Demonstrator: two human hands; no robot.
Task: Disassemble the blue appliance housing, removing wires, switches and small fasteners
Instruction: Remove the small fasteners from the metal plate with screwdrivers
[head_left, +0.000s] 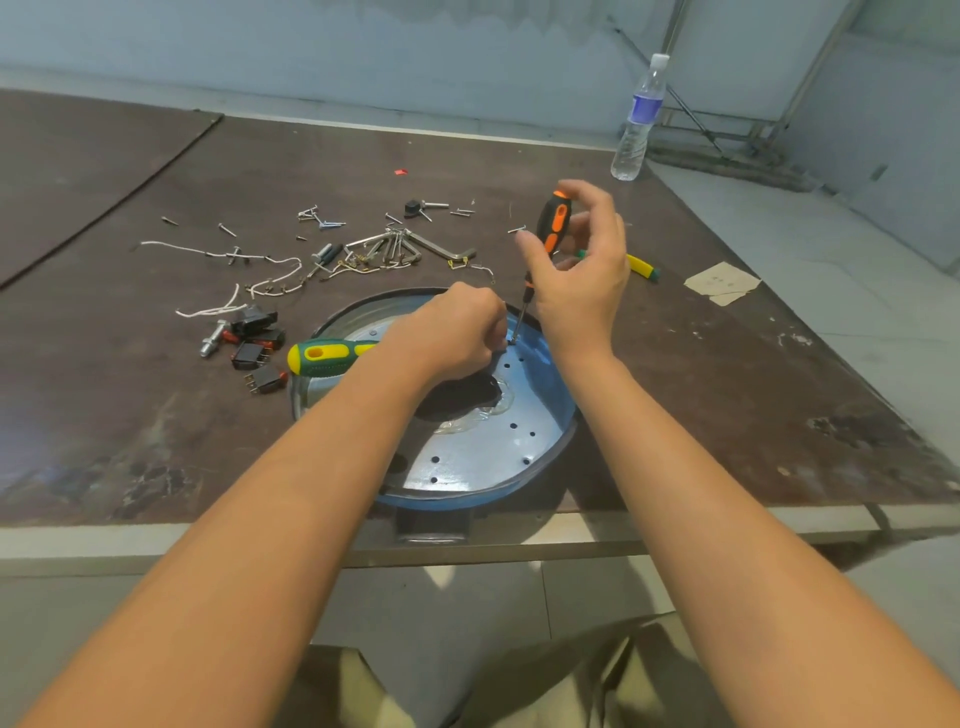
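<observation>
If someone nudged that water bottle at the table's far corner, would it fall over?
Probably tips easily: the water bottle is tall, narrow and upright. Its round body would likely roll afterward. It looks thin clear plastic, so probably light.

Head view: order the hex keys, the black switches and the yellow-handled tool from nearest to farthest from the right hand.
1. yellow-handled tool, just behind the right hand that holds the orange screwdriver, partly hidden by it.
2. hex keys, to the left, beyond the blue housing.
3. black switches, far left, beside the blue housing.
</observation>
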